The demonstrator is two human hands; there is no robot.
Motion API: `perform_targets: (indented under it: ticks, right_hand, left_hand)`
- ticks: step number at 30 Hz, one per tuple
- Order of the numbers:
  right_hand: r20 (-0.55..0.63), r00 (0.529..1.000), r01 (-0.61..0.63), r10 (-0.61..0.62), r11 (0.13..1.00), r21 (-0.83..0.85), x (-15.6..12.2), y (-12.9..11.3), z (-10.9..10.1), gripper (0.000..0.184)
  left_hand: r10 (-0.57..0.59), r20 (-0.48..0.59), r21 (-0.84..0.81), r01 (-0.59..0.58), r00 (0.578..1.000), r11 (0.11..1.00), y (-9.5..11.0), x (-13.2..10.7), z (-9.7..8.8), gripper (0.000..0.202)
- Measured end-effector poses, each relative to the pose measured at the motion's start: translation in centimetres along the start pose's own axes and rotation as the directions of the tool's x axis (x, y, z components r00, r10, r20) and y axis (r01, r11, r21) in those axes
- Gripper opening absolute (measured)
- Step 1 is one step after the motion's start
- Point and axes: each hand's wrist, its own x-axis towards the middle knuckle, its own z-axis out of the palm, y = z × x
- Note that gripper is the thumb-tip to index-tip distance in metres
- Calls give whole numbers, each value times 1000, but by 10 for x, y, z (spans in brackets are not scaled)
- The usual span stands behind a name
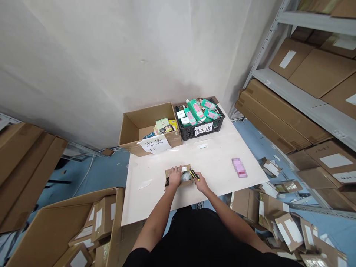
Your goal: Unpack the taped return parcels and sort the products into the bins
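Note:
A small cardboard box (184, 184) lies on the white tabletop in front of me, and through its opening shows something whitish, perhaps clear plastic. My left hand (175, 176) grips the left part of this box, fingers over its top. In my right hand (201, 183) is a yellow and black utility knife (194, 174), its front end at the box's right edge. What lies beneath my left hand is hidden.
At the table's back stand an open carton (130, 148) and a black plastic basket (191, 132) of green and pink boxes. A blurred pink item (239, 167) lies right. Parcels fill a large carton (118, 207) at lower left; more parcels (289, 231) pile at lower right beside shelving (294, 87).

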Motion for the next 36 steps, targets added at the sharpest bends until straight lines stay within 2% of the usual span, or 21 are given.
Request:
perform_targets:
  ticks: [3,5,10,15,17,24,31,33,36]
  right_hand:
    - [62,997,-40,39,999,13,-7,4,4,39]
    - [99,995,-22,22,1000,-5,-16,11,5,36]
    - [66,997,37,-35,999,-16,-29,26,-4,38]
    - [99,995,-28,23,999,45,-31,32,-19,46]
    - [103,994,-32,27,998,51,-32,33,-19,48]
    - [92,995,34,-27,997,-69,-36,30,-15,49]
    - [78,995,79,-65,980,-185,-35,30,-16,48]
    - [75,994,93,-81,981,-171,-36,29,-14,49]
    - [7,991,132,-133,983,-126,-37,23,-15,49]
  left_hand:
    - [17,-13,10,-16,1000,1000,0,-1,1,51]
    - [17,-30,6,-17,999,1000,-1,0,2,50]
    - [18,-21,-27,-19,1000,999,-6,1,8,52]
    - [72,26,-42,-71,997,997,-17,-4,13,73]
    - [103,50,-53,-100,993,994,-25,-5,10,75]
    - [188,73,-142,-176,979,974,-51,2,-14,58]
    - [222,79,-177,-206,972,962,-56,1,-30,38]
    - [191,88,-197,-171,978,965,-57,-2,-32,42]
    - [26,148,-189,3,989,982,-58,-4,-35,48]
